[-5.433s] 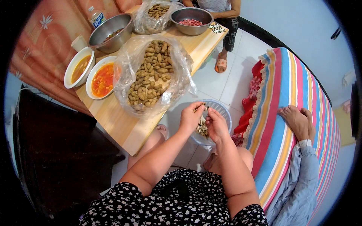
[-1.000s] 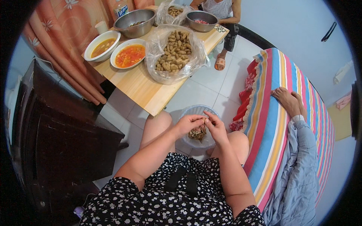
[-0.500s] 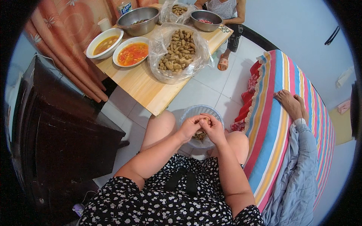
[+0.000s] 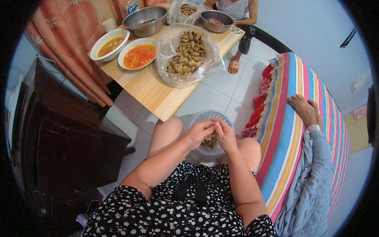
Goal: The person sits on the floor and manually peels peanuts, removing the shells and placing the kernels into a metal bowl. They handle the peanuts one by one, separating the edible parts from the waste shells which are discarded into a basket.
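pale blue wall (image 4: 288,23) and light floor tiles (image 4: 215,94) lie beyond both hands, with an orange curtain (image 4: 71,51) far off ahead and to the left of the left hand. below the hands stands a pale blue plastic basket (image 4: 199,117), with peanut shells (image 4: 209,141) showing inside it, just under the gap between the wrists. left hand (image 4: 198,134) and right hand (image 4: 226,137) meet over this basket, fingers bent inward, tips drawn together and touching; i cannot tell whether anything is pinched between them, since the fingers hide it.

ahead of the left hand is a wooden table (image 4: 158,98). on its nearer part, an open clear plastic bag (image 4: 214,59) holds the unshelled peanuts (image 4: 187,53), well apart from both hands. farther to the left of the left hand are a white bowl of red-orange food (image 4: 143,41) and a white bowl of brownish soup (image 4: 118,33). past them sits a large metal basin (image 4: 153,29); a second bag (image 4: 175,16) and a smaller metal basin (image 4: 217,28) stand farthest ahead, near a seated person (image 4: 235,10).

to the right of the right hand runs a striped bed cover (image 4: 292,118), with someone's bare feet (image 4: 302,108) resting on it. to the left of the left hand stands a dark cabinet (image 4: 71,142).
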A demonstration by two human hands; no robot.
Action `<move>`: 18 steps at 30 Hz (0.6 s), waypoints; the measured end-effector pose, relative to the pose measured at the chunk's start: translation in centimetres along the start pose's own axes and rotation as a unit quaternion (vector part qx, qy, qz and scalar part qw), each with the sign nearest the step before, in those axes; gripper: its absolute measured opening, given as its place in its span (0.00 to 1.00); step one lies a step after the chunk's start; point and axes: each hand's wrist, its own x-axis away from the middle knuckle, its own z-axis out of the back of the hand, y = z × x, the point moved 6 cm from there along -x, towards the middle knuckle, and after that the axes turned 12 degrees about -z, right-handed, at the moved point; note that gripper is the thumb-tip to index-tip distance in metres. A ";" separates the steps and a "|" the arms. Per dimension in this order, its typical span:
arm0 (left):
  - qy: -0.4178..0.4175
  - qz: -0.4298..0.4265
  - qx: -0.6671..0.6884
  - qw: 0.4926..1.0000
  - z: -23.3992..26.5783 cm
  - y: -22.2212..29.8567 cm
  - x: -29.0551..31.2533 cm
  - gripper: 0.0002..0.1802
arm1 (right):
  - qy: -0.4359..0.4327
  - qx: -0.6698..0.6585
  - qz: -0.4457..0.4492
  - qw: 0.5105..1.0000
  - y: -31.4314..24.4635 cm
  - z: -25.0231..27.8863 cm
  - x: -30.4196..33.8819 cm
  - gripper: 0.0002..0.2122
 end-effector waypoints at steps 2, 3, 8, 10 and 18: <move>0.025 0.029 0.032 0.999 -0.2 -0.2 0.5 0.13 | 0.041 0.071 0.014 0.997 0.0 0.1 0.0 0.13; 0.038 0.044 0.047 0.997 -0.2 -0.3 0.7 0.13 | 0.061 0.109 0.019 0.992 0.0 0.0 0.0 0.13; 0.059 0.046 0.096 0.993 1.2 -1.1 0.2 0.14 | 0.059 0.124 -0.016 0.990 1.2 -0.4 -0.5 0.16; 0.071 0.044 0.045 0.996 1.3 -0.5 -0.3 0.14 | 0.046 0.012 -0.022 0.999 2.7 -0.9 -1.4 0.16; 0.070 -0.185 -0.423 0.885 1.0 2.5 -0.4 0.12 | -0.139 -0.418 -0.240 0.865 1.6 -2.5 -0.1 0.14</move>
